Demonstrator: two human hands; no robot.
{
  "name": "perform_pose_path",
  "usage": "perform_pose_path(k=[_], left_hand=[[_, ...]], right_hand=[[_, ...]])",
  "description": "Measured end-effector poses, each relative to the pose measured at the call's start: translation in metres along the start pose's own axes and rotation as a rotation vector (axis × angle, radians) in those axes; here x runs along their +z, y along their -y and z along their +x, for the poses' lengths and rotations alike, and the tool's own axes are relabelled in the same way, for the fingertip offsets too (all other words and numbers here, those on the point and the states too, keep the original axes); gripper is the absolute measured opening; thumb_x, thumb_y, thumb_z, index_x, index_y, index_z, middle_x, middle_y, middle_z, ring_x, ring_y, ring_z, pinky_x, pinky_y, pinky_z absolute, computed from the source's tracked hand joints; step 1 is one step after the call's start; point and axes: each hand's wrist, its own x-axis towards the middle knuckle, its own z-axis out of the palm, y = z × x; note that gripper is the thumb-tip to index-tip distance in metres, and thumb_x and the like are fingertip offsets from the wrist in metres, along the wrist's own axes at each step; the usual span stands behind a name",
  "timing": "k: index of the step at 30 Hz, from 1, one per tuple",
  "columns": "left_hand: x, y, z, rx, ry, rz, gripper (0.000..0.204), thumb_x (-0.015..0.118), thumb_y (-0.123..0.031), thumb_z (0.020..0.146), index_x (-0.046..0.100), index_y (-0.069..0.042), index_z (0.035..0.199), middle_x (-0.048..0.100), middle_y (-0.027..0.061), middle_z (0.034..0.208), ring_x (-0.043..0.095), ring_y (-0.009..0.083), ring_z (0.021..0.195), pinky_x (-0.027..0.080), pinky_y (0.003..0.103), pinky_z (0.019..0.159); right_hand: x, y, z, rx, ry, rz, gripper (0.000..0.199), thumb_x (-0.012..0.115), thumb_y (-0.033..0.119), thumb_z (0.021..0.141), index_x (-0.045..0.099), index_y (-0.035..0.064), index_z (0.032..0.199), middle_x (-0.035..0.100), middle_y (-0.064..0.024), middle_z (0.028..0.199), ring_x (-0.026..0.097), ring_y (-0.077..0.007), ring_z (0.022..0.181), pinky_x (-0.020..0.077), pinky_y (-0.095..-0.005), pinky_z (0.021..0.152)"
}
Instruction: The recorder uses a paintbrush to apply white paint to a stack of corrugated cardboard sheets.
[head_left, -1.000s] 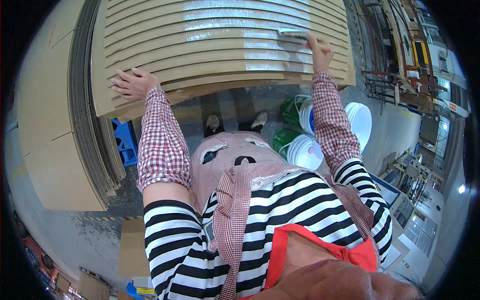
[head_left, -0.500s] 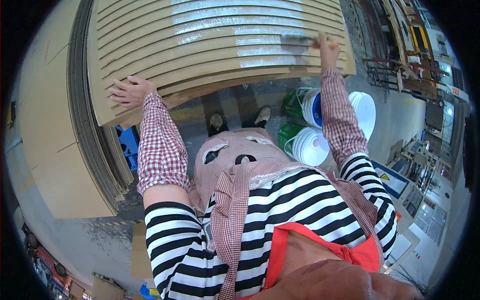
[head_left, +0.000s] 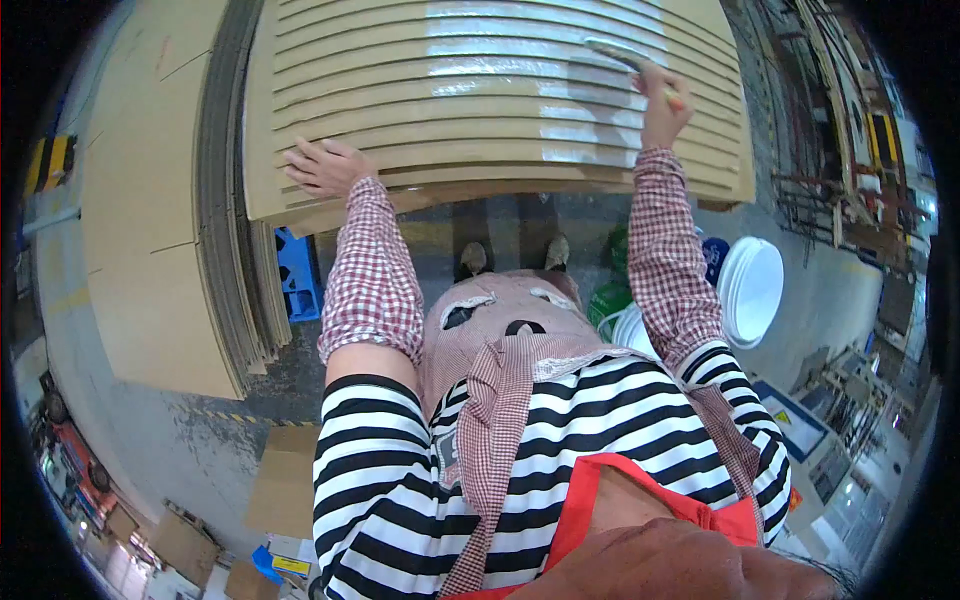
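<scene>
The left hand (head_left: 322, 167) lay flat with fingers spread on the near edge of the stepped cardboard sheets (head_left: 480, 110), at ten o'clock. Farther off, at one o'clock, the right hand (head_left: 662, 105) was closed around a brush (head_left: 622, 55). Shiny wet strips covered the middle; the sides looked dry, so work was left.

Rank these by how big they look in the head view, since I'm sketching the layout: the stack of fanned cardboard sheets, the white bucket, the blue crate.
1. Stack of fanned cardboard sheets, by far the largest.
2. White bucket.
3. Blue crate, though partly hidden behind cardboard, so its rank against the bucket is unsure.
</scene>
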Motion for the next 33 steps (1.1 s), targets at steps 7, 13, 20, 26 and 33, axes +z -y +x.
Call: perform_pose_path(k=[7, 13, 20, 26, 33], left_hand=[[0.001, -0.001, -0.001, -0.005, 0.002, 0.015, 0.053, 0.048, -0.033, 0.092, 0.039, -0.012, 0.14, 0.028, 0.0167, 0.151, 0.022, 0.038, 0.139, 0.019, 0.054, 0.111], [-0.004, -0.003, 0.0, -0.026, 0.068, 0.012, 0.055, 0.049, -0.033, 0.092, 0.037, -0.011, 0.141, 0.027, 0.0174, 0.151, 0.019, 0.0378, 0.14, 0.018, 0.055, 0.111], [-0.004, -0.006, 0.0, -0.007, 0.032, 0.027, 0.055, 0.049, -0.033, 0.091, 0.038, -0.011, 0.14, 0.029, 0.0171, 0.15, 0.02, 0.0373, 0.14, 0.019, 0.054, 0.11], [-0.003, -0.004, 0.001, -0.019, 0.041, 0.032, 0.055, 0.048, -0.034, 0.092, 0.037, -0.013, 0.141, 0.028, 0.0164, 0.15, 0.021, 0.0377, 0.139, 0.019, 0.054, 0.111], [-0.003, -0.005, 0.0, -0.026, 0.045, 0.038, 0.054, 0.047, -0.034, 0.093, 0.038, -0.013, 0.141, 0.028, 0.0165, 0.151, 0.021, 0.0375, 0.139, 0.019, 0.053, 0.111]], right_hand=[[0.0, 0.05, -0.125, -0.019, 0.631, -0.451, 0.021, 0.075, 0.02, 0.079, 0.064, 0.0034, 0.072, 0.063, -0.005, 0.065, 0.06, -0.0127, 0.06, 0.0462, -0.0267, 0.055], [0.056, 0.045, -0.042, -0.066, 0.34, -0.193, 0.025, 0.072, 0.022, 0.085, 0.063, 0.0023, 0.073, 0.062, -0.0028, 0.063, 0.061, -0.0089, 0.057, 0.0459, -0.0219, 0.05], [0.064, 0.038, -0.106, -0.335, 0.65, -0.404, 0.022, 0.078, 0.02, 0.075, 0.063, 0.0036, 0.073, 0.06, -0.0092, 0.068, 0.061, -0.0193, 0.064, 0.046, -0.0301, 0.055], [0.022, 0.059, -0.097, 0.15, 0.509, -0.096, 0.019, 0.07, 0.017, 0.086, 0.064, 0.001, 0.077, 0.064, -0.0056, 0.071, 0.06, -0.0117, 0.064, 0.0482, -0.0243, 0.056], [0.041, 0.005, -0.027, -0.112, 0.255, -0.408, 0.021, 0.072, 0.02, 0.085, 0.065, 0.001, 0.08, 0.064, -0.0048, 0.072, 0.062, -0.0113, 0.065, 0.05, -0.023, 0.057]])
